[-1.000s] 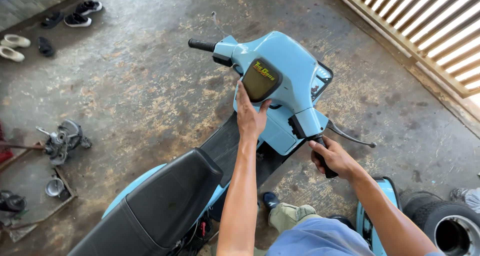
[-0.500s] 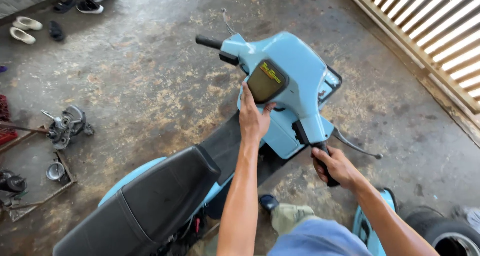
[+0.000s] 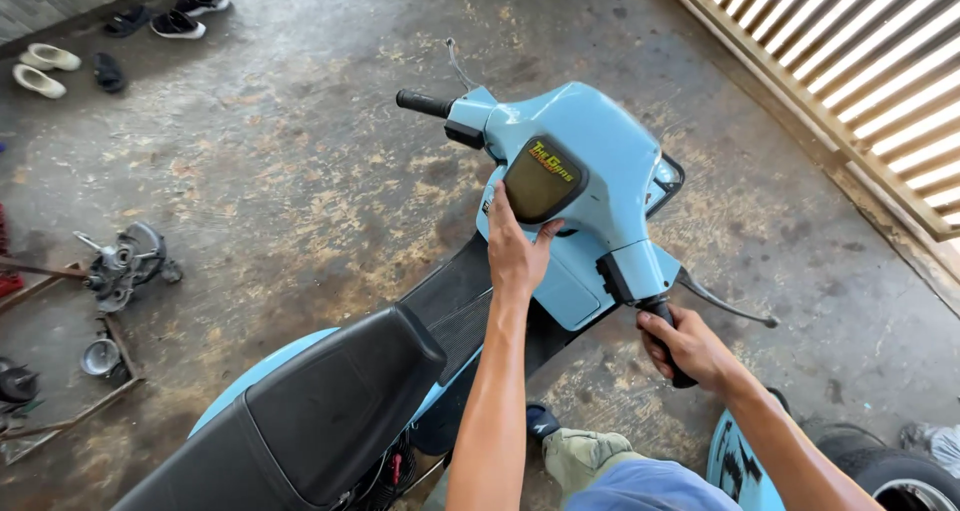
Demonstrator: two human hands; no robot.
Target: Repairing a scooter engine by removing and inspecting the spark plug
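At frame centre stood a pale blue metal scooter on stained concrete.
Left hand lay spread against its dark gauge panel; right hand gripped the black rubber handlebar grip.

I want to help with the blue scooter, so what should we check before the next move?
1. Right hand wraps the right handlebar grip: ok.
2. Left hand rests flat on the blue headset, below the dark panel: ok.
3. Left handlebar grip is free, no hand on it: ok.
4. Brake lever is not squeezed: ok.
5. Scooter on its stand: cannot tell.
6. Loose engine parts lie apart from the scooter: ok.
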